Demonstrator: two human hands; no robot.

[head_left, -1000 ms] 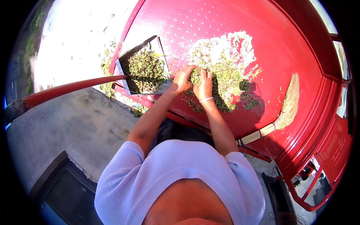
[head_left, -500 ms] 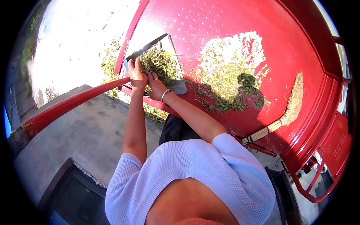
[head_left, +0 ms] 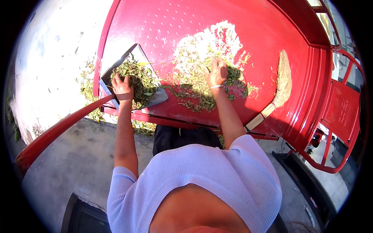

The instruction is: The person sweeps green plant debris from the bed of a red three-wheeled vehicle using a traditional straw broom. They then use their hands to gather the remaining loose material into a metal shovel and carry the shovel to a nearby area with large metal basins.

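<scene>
A metal dustpan (head_left: 157, 98) sits on the red truck bed, heaped with green and dry leaves (head_left: 144, 79). My left hand (head_left: 122, 87) rests on the left side of this heap, its fingers curved and apart. To the right, a loose leaf pile (head_left: 196, 73) is spread on the bed, partly in bright sun and partly in shade. Over that pile reaches my right hand (head_left: 216, 73), fingers spread, with a white bracelet at the wrist. Nothing shows gripped in either hand. Some leaves beneath my palms are hidden.
A straw broom (head_left: 283, 79) lies on the red truck bed (head_left: 155, 23) at the right. From the left, a long red bar (head_left: 64, 126) runs up to the dustpan's near corner. More leaves (head_left: 87, 79) are scattered on the sunlit ground beyond the bed's left edge.
My right hand has left the dustpan's leaves and moved right, over the loose pile. My left hand stays at the dustpan, now lying on the leaves. The whole view has shifted.
</scene>
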